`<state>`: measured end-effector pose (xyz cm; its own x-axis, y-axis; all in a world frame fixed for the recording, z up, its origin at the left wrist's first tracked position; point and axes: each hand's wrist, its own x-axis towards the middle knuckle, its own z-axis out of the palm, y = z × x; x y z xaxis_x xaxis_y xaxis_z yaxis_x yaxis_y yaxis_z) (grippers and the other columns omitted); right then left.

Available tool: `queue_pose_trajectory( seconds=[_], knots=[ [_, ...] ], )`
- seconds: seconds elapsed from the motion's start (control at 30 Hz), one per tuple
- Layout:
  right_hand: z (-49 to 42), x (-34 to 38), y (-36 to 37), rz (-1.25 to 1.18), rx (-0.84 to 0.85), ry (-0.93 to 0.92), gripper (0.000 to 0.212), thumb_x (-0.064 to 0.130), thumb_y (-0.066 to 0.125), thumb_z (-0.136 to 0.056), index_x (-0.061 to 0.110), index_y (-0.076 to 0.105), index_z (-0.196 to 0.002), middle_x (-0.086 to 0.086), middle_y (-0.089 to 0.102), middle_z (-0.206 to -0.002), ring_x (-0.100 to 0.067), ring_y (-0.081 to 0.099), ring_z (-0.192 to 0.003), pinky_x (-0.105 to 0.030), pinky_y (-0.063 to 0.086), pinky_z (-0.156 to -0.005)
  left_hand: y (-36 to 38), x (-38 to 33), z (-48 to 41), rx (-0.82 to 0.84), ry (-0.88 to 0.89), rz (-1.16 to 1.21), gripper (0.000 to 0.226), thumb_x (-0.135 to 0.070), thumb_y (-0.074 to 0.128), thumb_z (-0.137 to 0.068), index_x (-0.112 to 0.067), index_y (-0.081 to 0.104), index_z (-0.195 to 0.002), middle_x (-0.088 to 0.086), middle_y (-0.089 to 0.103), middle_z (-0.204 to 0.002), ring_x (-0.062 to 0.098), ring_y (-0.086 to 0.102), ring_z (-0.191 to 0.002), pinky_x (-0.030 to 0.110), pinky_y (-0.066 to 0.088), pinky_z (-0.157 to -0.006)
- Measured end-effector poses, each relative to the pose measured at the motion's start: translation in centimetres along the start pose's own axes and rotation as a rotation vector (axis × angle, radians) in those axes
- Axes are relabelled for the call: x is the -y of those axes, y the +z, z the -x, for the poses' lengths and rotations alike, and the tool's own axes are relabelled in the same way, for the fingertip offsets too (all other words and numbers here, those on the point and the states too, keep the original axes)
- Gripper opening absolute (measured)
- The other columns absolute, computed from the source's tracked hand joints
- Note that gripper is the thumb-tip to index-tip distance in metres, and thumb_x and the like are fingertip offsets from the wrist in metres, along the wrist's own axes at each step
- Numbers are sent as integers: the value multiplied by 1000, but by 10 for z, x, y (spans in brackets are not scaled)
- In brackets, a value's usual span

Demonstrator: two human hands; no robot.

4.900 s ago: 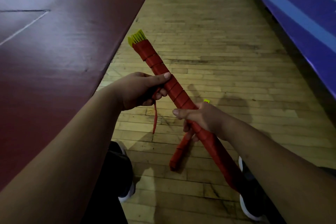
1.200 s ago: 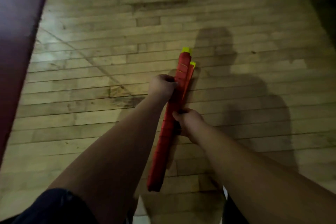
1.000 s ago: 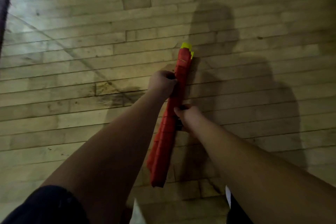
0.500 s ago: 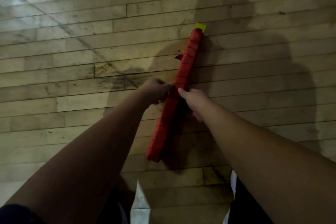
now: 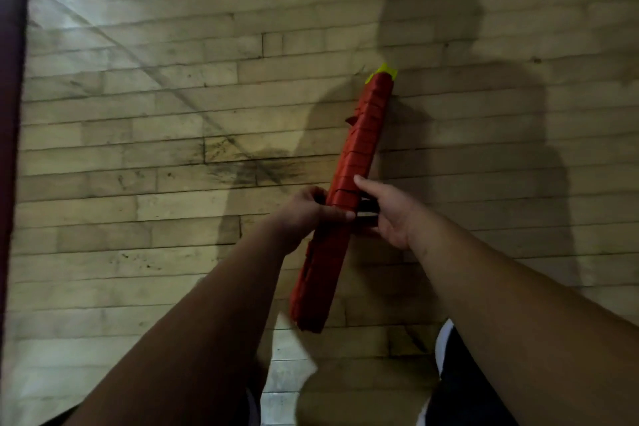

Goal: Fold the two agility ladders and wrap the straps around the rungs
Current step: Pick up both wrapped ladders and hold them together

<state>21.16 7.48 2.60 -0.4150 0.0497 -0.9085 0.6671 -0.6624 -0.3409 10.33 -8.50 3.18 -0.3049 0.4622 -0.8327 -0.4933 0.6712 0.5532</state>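
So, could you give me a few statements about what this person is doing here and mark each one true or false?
1. Both the left hand and the right hand grip the red ladder bundle. True.
2. The yellow rung ends poke out at the bundle's far end. True.
3. The bundle lies untouched on a carpet. False: it is held in both hands over a wooden floor.
4. The wrapping around the bundle is blue. False: the straps wound round it are red.
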Motion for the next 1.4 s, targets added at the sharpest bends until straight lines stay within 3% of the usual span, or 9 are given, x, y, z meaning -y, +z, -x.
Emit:
queue_pose_trajectory(
  seconds=[0.2,0.47,0.53,0.7,0.93,1.03,1.13,1.23,1.4],
  knots=[
    [138,93,23,-109,-9,-126,41,40,73,-101,9,76,-126,-11,82,-118,-25,78,-110,-40,61,-99,12,-123,110,-1,78,46,54,-17,95,-80,-7,70,-127,14,79,-119,29,78,-109,47,64,-98],
    [400,265,58,-15,-21,-251,37,46,73,-100,13,80,-115,-9,83,-116,-25,77,-108,-44,58,-106,44,-358,324,5,201,12,31,-15,88,-90,-6,71,-114,12,80,-111,28,79,-105,48,62,-99],
    [466,309,60,-15,-24,-306,43,49,72,-100,11,80,-119,-9,83,-115,-27,77,-112,-45,58,-107,56,-421,376,-2,262,-7,40,-21,90,-89,-1,70,-118,15,81,-111,29,79,-102,48,64,-96],
    [613,407,62,-79,-41,-491,50,54,75,-96,13,79,-123,-9,83,-116,-24,79,-103,-41,61,-93,93,-563,488,-2,415,-22,39,-23,87,-91,0,72,-118,17,81,-104,25,78,-87,37,63,-76],
    [833,526,24,-12,-134,-793,57,62,80,-89,15,82,-121,-7,83,-116,-22,80,-105,-42,59,-103,180,-738,637,93,654,-35,52,-27,89,-88,10,71,-121,27,78,-115,41,75,-102,57,57,-103],
    [912,553,7,-13,-178,-918,51,59,80,-90,16,82,-117,-5,84,-110,-17,81,-92,-38,62,-90,217,-785,684,228,755,-43,43,-26,86,-88,11,78,-109,28,76,-105,39,68,-95,63,52,-104],
    [971,569,-5,-37,-248,-1015,51,58,80,-90,16,81,-118,-4,84,-110,-15,81,-89,-34,64,-79,246,-822,721,291,837,-28,47,-22,82,-92,15,73,-118,31,76,-114,36,71,-96,55,57,-101],
    [1015,584,-8,-84,-286,-1087,51,61,79,-91,16,82,-113,-7,84,-109,-18,81,-86,-33,63,-75,266,-856,742,357,883,19,36,-14,72,-99,13,72,-123,31,76,-118,32,75,-95,48,62,-94],
    [1071,593,-5,-213,-394,-1218,52,56,75,-95,10,81,-119,-12,83,-107,-25,80,-84,-37,68,-70,286,-899,767,497,938,45,28,-11,72,-98,9,75,-117,23,79,-104,29,77,-91,49,64,-94]
  ],
)
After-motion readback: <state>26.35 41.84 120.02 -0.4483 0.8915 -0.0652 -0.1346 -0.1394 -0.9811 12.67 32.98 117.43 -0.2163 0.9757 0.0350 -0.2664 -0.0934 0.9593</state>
